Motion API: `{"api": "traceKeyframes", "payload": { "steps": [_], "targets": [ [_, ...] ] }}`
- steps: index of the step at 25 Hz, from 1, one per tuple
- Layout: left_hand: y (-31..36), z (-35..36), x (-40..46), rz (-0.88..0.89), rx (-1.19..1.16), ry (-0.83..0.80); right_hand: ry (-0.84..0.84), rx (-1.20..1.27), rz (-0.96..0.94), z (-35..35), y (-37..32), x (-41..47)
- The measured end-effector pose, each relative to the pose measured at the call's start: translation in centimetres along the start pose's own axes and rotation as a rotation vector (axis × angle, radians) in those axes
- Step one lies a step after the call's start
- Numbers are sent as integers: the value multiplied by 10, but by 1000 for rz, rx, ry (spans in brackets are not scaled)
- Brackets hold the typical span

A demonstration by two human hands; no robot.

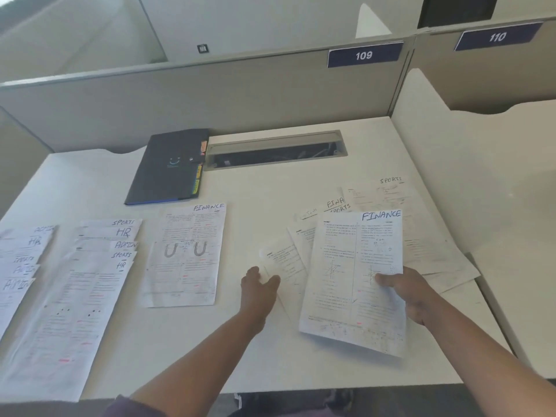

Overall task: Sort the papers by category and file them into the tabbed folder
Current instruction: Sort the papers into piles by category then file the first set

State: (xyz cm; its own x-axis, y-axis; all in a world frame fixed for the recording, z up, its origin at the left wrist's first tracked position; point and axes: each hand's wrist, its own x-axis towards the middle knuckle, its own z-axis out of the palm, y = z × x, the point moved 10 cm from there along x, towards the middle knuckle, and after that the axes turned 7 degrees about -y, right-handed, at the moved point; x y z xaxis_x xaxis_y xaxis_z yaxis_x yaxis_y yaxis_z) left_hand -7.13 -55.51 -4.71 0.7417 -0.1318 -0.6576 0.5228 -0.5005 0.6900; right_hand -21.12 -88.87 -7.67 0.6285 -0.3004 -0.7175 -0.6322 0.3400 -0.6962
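My right hand (404,291) grips a sheet headed FINANCE (346,266), lifted off a loose heap of papers (433,251) at the right of the white desk (270,191). My left hand (259,288) pinches the lower corner of another sheet (282,260) from the same heap. One FINANCE sheet (183,254) lies flat at mid-desk. Fanned sheets marked SPORTS, HR and ADMIN (90,281) lie to its left, with more ADMIN and HR sheets (18,260) at the far left. The dark tabbed folder (168,167) lies shut at the back, coloured tabs along its right edge.
An open cable slot (276,152) is cut into the desk right of the folder. Grey partitions (210,94) close off the back, bearing number plates 109 (364,55) and 110 (498,36). A white divider (481,176) stands along the right side.
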Motion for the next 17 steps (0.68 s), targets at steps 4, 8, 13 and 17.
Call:
{"api": "traceKeyframes", "payload": {
  "steps": [4, 8, 13, 17],
  "targets": [
    [-19, 13, 0, -190, -298, 5, -39, -46, 11, 4, 5, 3],
    [-21, 24, 2, -216, -425, -26, -36, -84, 22, 6, 0, 5],
    [-20, 42, -4, -158, -298, -44, -55, -89, 61, 6, 1, 7],
    [-11, 30, -7, 15, -115, 70, -36, -86, 76, 3, 0, 8]
  ]
}}
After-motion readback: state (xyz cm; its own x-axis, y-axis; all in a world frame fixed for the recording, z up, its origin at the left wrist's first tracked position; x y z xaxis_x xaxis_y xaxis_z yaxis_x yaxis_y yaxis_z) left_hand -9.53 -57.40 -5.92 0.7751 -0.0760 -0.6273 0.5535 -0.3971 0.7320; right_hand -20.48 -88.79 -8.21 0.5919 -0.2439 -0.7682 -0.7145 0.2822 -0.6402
